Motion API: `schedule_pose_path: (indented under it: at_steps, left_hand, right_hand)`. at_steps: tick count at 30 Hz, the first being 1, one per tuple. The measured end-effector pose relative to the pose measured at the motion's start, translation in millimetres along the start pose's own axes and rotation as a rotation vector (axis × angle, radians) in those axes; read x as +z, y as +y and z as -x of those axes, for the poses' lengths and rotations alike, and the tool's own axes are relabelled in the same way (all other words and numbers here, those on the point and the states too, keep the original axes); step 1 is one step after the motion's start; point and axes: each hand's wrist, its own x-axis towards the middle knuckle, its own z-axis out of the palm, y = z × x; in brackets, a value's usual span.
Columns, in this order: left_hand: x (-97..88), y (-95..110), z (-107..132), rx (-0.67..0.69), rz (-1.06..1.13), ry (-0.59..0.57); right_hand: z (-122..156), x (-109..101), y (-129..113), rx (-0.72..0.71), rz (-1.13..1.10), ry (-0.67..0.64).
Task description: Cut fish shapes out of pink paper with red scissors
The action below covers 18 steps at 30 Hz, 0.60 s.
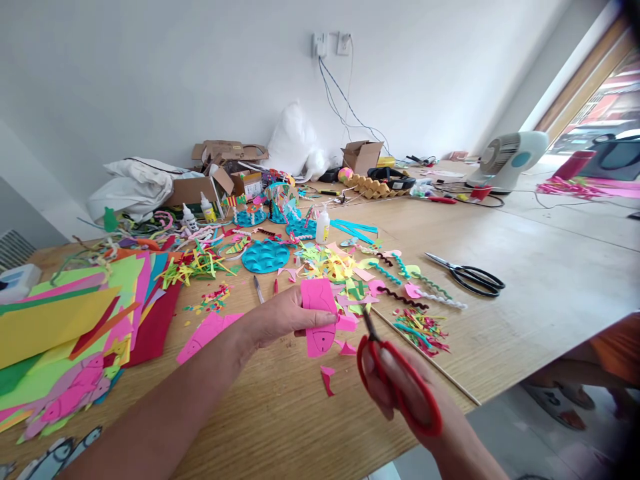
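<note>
My left hand (285,315) pinches a strip of pink paper (319,340) with a fish outline drawn on it. My right hand (395,380) is wrapped round a pair of red-handled scissors (427,407). Their dark blades (369,322) point up and away, just right of the paper and apart from it. Small pink offcuts (327,380) lie on the table below the strip. Another pink sheet with drawn lines (207,337) rests partly behind my left forearm.
Coloured paper sheets (60,327) are heaped at the left. Black-handled scissors (473,277) lie at the right, near twisted pipe cleaners (403,298). A thin wooden stick (440,367) runs toward the table's front edge. A glue bottle (323,225) stands behind the paper scraps (330,263).
</note>
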Motion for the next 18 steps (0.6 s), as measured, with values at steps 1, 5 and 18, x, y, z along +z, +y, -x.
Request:
schedule_pose_path:
  at_steps: [1,5,18]
  left_hand:
    - [-0.9,3,-1,-0.005,-0.052,-0.031]
    - [-1.4,19,-6,-0.042,-0.227,-0.189]
    - [-19.6,44,-8,0.121,-0.318,-0.120]
  right_hand:
    - [-2,-4,-3,-0.048,0.001,0.060]
    - [-23,-15,-26,-0.119,0.062,0.217]
    - [-66,-14,-46,-0.222,-0.056,0.321]
